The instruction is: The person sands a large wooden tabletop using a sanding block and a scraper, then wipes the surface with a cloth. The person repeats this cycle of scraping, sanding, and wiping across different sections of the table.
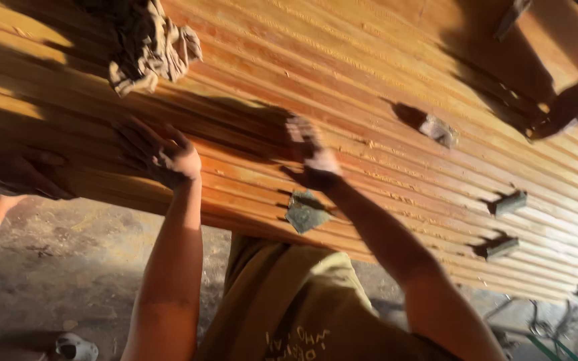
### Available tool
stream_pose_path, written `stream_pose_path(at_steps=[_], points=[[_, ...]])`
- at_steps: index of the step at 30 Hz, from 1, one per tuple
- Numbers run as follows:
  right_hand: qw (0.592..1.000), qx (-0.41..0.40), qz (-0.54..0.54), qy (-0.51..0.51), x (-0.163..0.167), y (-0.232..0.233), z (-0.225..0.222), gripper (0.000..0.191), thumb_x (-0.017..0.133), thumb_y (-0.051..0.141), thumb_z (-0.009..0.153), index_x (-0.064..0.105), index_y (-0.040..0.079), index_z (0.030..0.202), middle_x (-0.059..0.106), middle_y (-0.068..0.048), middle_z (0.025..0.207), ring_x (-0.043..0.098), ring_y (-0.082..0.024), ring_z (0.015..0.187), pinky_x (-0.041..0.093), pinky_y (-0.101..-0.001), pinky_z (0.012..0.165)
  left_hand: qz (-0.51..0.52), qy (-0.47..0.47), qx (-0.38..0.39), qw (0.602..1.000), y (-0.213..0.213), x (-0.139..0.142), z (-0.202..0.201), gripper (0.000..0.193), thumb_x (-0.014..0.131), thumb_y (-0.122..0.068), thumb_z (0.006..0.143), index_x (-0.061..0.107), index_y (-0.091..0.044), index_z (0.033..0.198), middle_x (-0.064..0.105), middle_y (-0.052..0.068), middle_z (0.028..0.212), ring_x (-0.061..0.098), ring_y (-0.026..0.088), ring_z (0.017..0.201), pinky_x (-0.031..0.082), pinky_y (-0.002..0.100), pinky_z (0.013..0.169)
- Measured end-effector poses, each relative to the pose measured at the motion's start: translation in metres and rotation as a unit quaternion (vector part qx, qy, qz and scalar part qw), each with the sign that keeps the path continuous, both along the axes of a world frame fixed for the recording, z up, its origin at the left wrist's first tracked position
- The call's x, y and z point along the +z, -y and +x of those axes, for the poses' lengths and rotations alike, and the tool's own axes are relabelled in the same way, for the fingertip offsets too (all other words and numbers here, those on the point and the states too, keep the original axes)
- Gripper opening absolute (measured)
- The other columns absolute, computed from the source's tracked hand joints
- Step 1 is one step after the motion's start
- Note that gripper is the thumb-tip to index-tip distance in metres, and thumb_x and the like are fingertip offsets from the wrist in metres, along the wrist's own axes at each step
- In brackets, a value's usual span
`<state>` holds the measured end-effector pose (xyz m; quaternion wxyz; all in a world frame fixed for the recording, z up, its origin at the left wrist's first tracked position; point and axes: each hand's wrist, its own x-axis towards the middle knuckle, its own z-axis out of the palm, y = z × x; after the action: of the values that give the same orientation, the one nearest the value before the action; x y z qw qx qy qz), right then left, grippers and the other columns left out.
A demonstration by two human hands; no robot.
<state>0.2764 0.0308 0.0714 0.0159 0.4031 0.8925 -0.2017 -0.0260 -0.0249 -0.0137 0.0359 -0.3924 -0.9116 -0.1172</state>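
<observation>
Pressing both open palms, left hand and right hand, flat on the ribbed wooden panel, grip holding nothing; best keep pressure even, clear of sandpaper scrap.

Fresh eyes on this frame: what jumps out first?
The wide ribbed wooden panel fills most of the view, lit orange with hard shadows. The left hand and right hand rest on it near its lower edge, fingers spread, neither clearly gripping anything. A crumpled rag lies on the panel at top left, small scraps of sandpaper are scattered across the grooves, and another person's hand touches the panel at the right edge.
</observation>
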Motion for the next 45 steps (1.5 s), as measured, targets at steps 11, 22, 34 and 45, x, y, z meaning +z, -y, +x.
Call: stream_pose_path(at_steps=[11, 22, 34, 45], points=[[0.976, -0.023, -0.132, -0.173, 0.001, 0.009, 0.002, 0.074, 0.059, 0.036, 0.113, 0.025, 0.004, 0.171, 0.028, -0.013, 0.180, 0.031, -0.023, 0.168, 0.032, -0.0407, 0.134, -0.008, 0.014, -0.011, 1.000, 0.003, -0.007, -0.006, 0.065, 0.038, -0.044, 0.116, 0.028, -0.003, 0.165, 0.029, 0.023, 0.169, 0.028, 0.044, 0.158, 0.016, 0.062, 0.128], [0.992, 0.079, -0.026, -0.095, -0.040, 0.016, -0.048, 0.103, 0.064, 0.065, 0.097, 0.021, -0.002, 0.161, 0.022, -0.021, 0.170, 0.019, -0.035, 0.160, 0.017, -0.0461, 0.133, -0.039, 0.042, 0.005, 0.998, 0.007, 0.000, -0.002, 0.066, 0.038, -0.048, 0.116, 0.028, -0.007, 0.166, 0.026, 0.022, 0.170, 0.025, 0.042, 0.159, 0.018, 0.062, 0.130], [0.989, 0.082, -0.049, -0.109, -0.024, 0.022, 0.003, 0.105, 0.073, 0.059, 0.090, 0.028, -0.006, 0.158, 0.030, -0.025, 0.165, 0.026, -0.038, 0.156, 0.023, -0.0490, 0.129, -0.039, 0.092, 0.026, 0.995, -0.003, 0.010, -0.006, 0.068, 0.047, -0.041, 0.110, 0.027, -0.004, 0.164, 0.026, 0.025, 0.168, 0.025, 0.044, 0.156, 0.016, 0.065, 0.125], [0.993, 0.081, -0.066, -0.057, -0.003, 0.019, 0.003, 0.106, 0.079, 0.052, 0.086, 0.024, -0.001, 0.159, 0.028, -0.026, 0.165, 0.026, -0.041, 0.154, 0.024, -0.0486, 0.127, -0.009, 0.062, 0.002, 0.998, -0.006, 0.009, -0.010, 0.069, 0.050, -0.040, 0.110, 0.029, -0.002, 0.163, 0.026, 0.026, 0.167, 0.025, 0.046, 0.155, 0.016, 0.063, 0.126]])
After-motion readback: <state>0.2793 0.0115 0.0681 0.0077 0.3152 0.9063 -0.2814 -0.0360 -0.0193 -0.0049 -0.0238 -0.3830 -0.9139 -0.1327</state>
